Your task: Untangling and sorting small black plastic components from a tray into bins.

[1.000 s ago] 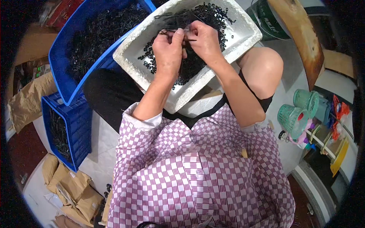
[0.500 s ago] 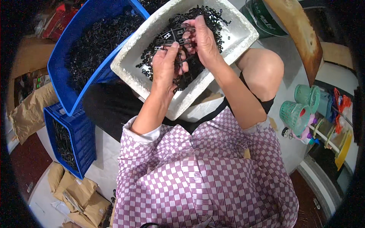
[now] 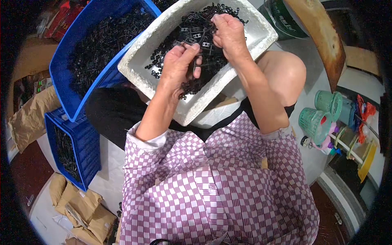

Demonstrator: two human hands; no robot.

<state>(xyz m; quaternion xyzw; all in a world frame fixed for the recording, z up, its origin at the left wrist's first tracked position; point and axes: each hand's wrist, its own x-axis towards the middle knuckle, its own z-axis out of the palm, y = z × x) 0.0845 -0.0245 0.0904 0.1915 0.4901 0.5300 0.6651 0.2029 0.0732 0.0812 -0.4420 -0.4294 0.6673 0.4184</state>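
White box taken as landmark; it is tilted askew in front of the person, partly filled with small black pieces. Black plastic frame, bearing small clips, held above the pieces within the box outline. Left hand: fingers closed on the frame, thumb on top. Right hand: over the right half of the box, fingers bent, tips near the frame's far end; cannot tell whether they grip it. Large blue tub: left of box, holds black parts. Blue crate: lower left of box. Green bucket: right of box.
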